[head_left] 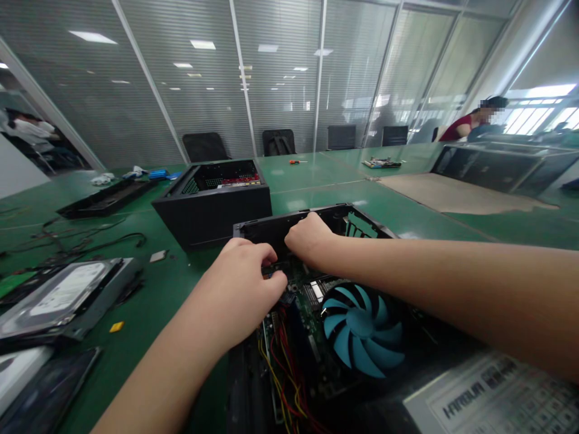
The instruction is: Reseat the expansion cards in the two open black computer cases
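Note:
An open black computer case lies on the green table right in front of me. Inside it I see a motherboard, a blue cooling fan and red and yellow wires. My left hand reaches into the case at the board's far end, its fingers curled and pinched on something small that I cannot make out. My right hand is beside it, fingers bent down over the board near the case's far wall; what they touch is hidden.
A second open black case stands just beyond. A hard drive and panels lie at the left, with loose cables. A label plate sits at the lower right. Chairs, a screwdriver and a seated person are at the far side.

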Demonstrator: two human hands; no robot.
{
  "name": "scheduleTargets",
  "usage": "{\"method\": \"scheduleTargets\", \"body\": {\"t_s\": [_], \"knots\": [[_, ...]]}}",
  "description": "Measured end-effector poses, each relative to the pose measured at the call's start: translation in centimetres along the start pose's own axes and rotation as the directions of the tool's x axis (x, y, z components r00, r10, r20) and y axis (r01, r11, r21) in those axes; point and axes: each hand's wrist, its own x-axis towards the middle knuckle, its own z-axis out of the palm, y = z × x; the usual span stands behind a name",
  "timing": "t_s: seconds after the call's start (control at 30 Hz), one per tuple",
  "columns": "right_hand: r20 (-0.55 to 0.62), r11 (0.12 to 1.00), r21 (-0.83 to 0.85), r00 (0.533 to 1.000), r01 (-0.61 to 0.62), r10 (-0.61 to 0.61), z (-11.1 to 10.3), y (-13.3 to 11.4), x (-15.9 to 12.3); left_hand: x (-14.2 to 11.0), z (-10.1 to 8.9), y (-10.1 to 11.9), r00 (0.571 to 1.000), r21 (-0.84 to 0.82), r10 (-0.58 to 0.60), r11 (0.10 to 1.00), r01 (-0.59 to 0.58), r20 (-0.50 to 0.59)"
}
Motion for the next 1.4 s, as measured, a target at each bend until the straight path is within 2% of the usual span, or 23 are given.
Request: {"method": "scheduleTargets", "body": {"t_s": [0.13,0.3,0.37,0.5,0.67,0.8,1.0,1.13,1.4], "knots": [[0.074,0.999,-0.019,0.997,0.035,-0.034,-1.1,1.2,-0.3,-0.1,0.0,0.0,1.0,-0.017,-0.006,1.0,0.006,-0.003],[0.163,0.967,0.061,0.954,0.246,-0.253,-0.7,2.7,-0.4,0.0,0.1,-0.1,1.0,-0.038,-0.02,0.999,0.02,-0.002],[0.16,0.952,0.118,0.941,0.281,-0.298,-0.1,3.0,-0.1,0.0,0.0,0.0,1.0,-0.039,-0.024,0.999,0.024,0.0],[0.133,0.95,0.139,0.945,0.281,-0.299,0.4,3.2,0.6,0.0,-0.1,0.1,1.0,-0.042,-0.025,0.999,0.025,0.005],[0.225,0.951,0.137,0.926,0.278,-0.304,0.1,3.5,0.6,0.1,-0.3,0.1,1.0,-0.038,-0.015,0.999,0.016,0.019],[0.153,0.927,0.167,0.92,0.336,-0.361,-0.1,3.9,0.7,0.2,-0.4,0.2,0.999,-0.023,-0.017,1.0,0.018,0.028],[0.117,0.822,0.293,0.835,0.488,-0.537,-0.2,6.1,1.0,0.4,-0.4,0.5,0.999,0.009,-0.034,0.999,0.033,0.037],[0.113,0.765,0.407,0.804,0.499,-0.584,0.2,7.3,1.1,0.4,-0.3,0.4,0.999,0.014,-0.045,0.999,0.045,0.029],[0.084,0.72,0.455,0.78,0.523,-0.62,0.2,7.5,1.3,0.5,-0.3,0.4,0.998,0.018,-0.059,0.998,0.059,0.023]]}}
